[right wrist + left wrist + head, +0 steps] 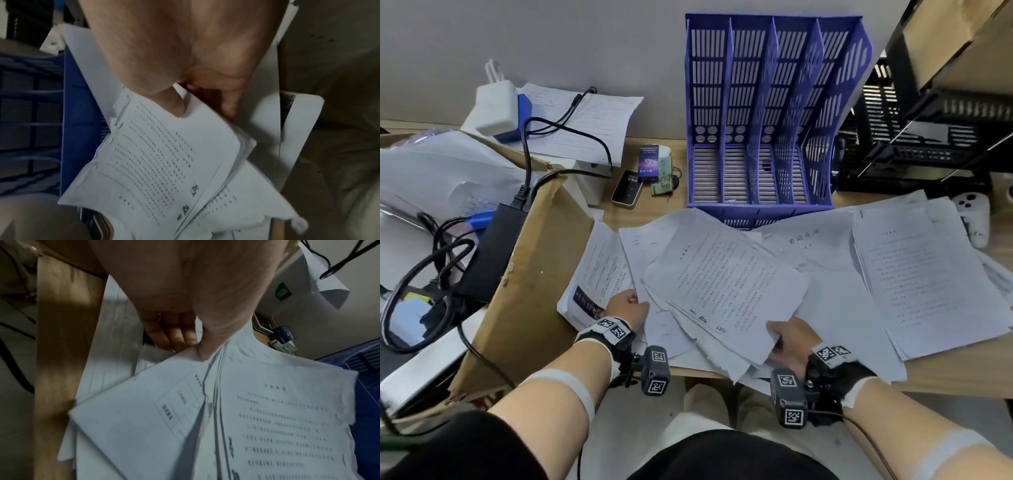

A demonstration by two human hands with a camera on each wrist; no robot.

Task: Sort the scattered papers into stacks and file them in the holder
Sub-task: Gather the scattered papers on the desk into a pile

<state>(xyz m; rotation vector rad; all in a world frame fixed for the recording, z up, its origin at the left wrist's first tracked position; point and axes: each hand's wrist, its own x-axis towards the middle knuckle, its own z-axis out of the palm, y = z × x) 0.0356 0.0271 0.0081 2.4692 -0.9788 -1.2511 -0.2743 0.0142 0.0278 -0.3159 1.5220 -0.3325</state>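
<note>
Gathering step in progress: the left hand (pixel 627 306) pinches the near-left edge of a loose sheaf of papers (pixel 722 291), thumb on top and fingers (pixel 174 335) underneath, while the right hand (pixel 789 339) pinches the sheaf's near-right corner in the same way. The sheaf sits between the two hands, tilted and fanned, its sheets not squared. More scattered sheets (pixel 928 274) lie flat beyond the right hand and under the sheaf. The blue holder (pixel 774 113) stands upright ahead of both hands, its four compartments apparently unfilled. Next move, as judged: tap the sheaf square, then carry it forward and slide it edge-first into one compartment. Obstacles: sheets overlapping the holder's front lip; a cardboard flap (pixel 530 274) just left of the left hand; a phone (pixel 627 189) and small boxes (pixel 650 161) ahead of that hand, left of the holder
</note>
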